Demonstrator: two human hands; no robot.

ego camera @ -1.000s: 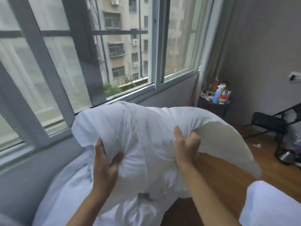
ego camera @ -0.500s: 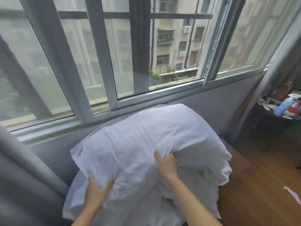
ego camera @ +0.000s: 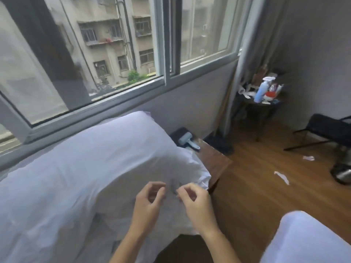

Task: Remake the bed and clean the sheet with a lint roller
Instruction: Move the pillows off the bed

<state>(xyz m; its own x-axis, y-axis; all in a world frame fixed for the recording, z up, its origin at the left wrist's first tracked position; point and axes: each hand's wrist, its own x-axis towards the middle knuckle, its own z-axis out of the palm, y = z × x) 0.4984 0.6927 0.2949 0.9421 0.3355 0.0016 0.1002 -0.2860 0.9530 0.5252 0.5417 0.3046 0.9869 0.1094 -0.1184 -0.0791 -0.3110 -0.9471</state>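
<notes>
A white pillow and bunched white bedding lie in a heap under the window. My left hand and right hand hover close together over the heap's near right corner, fingers loosely curled and holding nothing. A small dark smudge shows on the fabric between them, blurred. A pale blue lint roller lies on the brown wooden surface just beyond the heap's right end, well out of my hands.
Another white pillow fills the lower right corner. A small dark side table holding a spray bottle stands in the far corner. There is a black chair at right. Paper scraps lie on the wood floor.
Both hands gripped the pillow in the air, set it down on the heap under the window, and have now let go and pulled back. The view has swung right.
</notes>
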